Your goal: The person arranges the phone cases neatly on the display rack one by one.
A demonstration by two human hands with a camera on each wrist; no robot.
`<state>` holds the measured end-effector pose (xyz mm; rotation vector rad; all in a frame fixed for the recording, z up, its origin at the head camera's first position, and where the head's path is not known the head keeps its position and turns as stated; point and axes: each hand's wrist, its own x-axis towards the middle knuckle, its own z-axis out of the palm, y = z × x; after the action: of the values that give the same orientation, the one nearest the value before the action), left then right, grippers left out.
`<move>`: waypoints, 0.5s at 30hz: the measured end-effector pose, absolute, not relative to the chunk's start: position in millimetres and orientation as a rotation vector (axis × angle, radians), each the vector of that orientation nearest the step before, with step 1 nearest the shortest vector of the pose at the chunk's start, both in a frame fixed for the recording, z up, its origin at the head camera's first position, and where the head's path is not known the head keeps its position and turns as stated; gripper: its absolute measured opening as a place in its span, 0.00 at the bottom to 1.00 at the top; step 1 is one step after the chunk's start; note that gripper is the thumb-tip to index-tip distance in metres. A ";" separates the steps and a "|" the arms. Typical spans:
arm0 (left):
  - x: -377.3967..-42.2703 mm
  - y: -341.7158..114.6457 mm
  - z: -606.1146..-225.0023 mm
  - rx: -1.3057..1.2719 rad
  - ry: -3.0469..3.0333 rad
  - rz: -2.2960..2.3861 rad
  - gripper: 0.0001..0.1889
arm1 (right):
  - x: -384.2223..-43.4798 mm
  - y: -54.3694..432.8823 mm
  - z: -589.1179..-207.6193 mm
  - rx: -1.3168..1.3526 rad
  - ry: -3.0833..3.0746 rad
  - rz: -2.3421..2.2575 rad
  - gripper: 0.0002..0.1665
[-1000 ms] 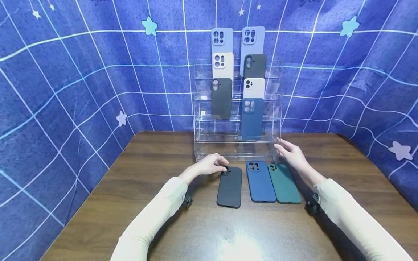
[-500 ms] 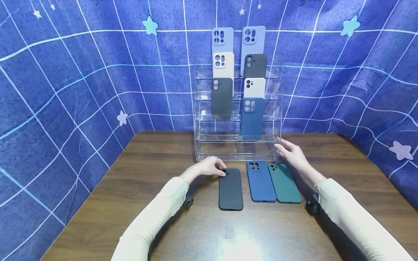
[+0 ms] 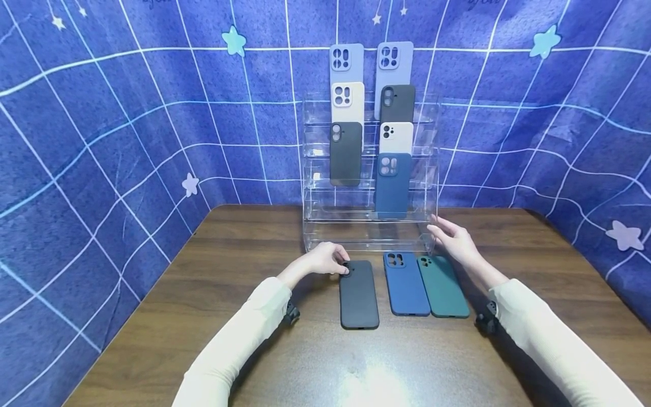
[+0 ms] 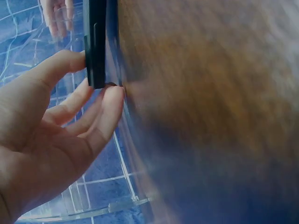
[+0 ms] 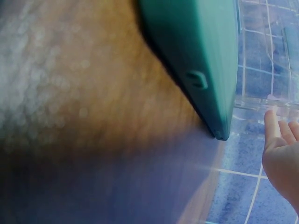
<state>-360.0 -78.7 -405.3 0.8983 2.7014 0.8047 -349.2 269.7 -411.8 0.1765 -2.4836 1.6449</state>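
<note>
My left hand [image 3: 325, 258] pinches the upper left corner of a black phone case [image 3: 360, 297] at the table's middle. In the left wrist view the case's dark edge [image 4: 96, 46] passes between thumb and fingers. To its right lie a blue phone case [image 3: 408, 288] and a green phone case [image 3: 443, 288], backs up. My right hand [image 3: 459, 244] is at the lower right side of a clear tiered stand [image 3: 330, 229], fingers extended; whether they press on it I cannot tell. The green case's side [image 5: 187, 70] fills much of the right wrist view.
On the stand's left column are lilac [image 3: 351, 70], cream [image 3: 351, 107] and black [image 3: 346, 158] cases. Its right column carries lilac [image 3: 395, 73], black [image 3: 402, 107], white [image 3: 399, 141] and blue [image 3: 393, 192] cases. A blue star-patterned cloth [image 3: 203, 113] hangs behind the wooden table [image 3: 244, 249].
The black phone case has slid slightly right and toward me, turning a little, with my left hand at its corner. My right hand has stayed by the stand.
</note>
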 end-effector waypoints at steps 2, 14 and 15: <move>-361.0 -80.3 -405.2 0.913 2.712 0.847 0.13 | -348.3 269.0 -410.5 0.179 -2.476 1.671 0.36; -359.3 -89.0 -399.1 0.724 2.627 1.290 0.18 | -345.9 267.7 -406.4 0.203 -2.468 1.664 0.36; -358.7 -89.2 -397.7 0.714 2.633 1.308 0.18 | -348.2 269.8 -409.6 0.199 -2.471 1.655 0.37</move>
<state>-358.7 -89.2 -397.7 0.7140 2.6326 1.3077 -348.2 269.8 -409.6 0.1990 -2.4715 1.6552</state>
